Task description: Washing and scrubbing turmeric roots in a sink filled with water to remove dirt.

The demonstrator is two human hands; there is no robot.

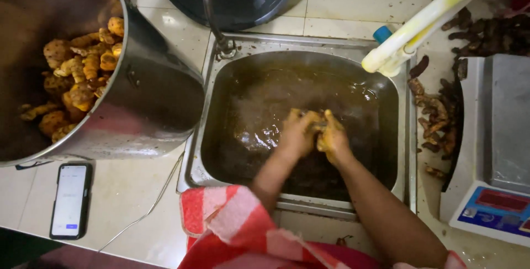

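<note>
Scrubbing looks like the step in hand: the left hand [298, 132] and right hand [333, 138], both stained yellow, are pressed together over the brown murky water in the square steel sink [407, 136], fingers curled round a small dark root piece [319, 127] pinched between them w/ only a sliver showing. It sits right at the water surface, mid-sink. Judging from this, the next move calls for a firm two-hand grip while rubbing, since a wet root is likely slippery and the water is too cloudy to find a dropped one by eye. Far left of the hands, a big tilted steel pot [154, 103] holds cleaned yellow-orange roots [83, 75], its wall overhanging the sink's left rim, so room that side is tight. Right of the hands, past the rim, dark unwashed roots [433, 117] lie on the table; a white-yellow tap handle [425, 23] juts in above-right. Further right sits a white and grey digital scale [497, 158]. Beyond the hands, a thin curved metal spout [208, 9] rises at the back-left corner. A black-edged phone [70, 200] lies near-left on the tiled table [127, 202], cable [149, 208] trailing by the sink edge. Most open room is straight up and toward the near rim.
</note>
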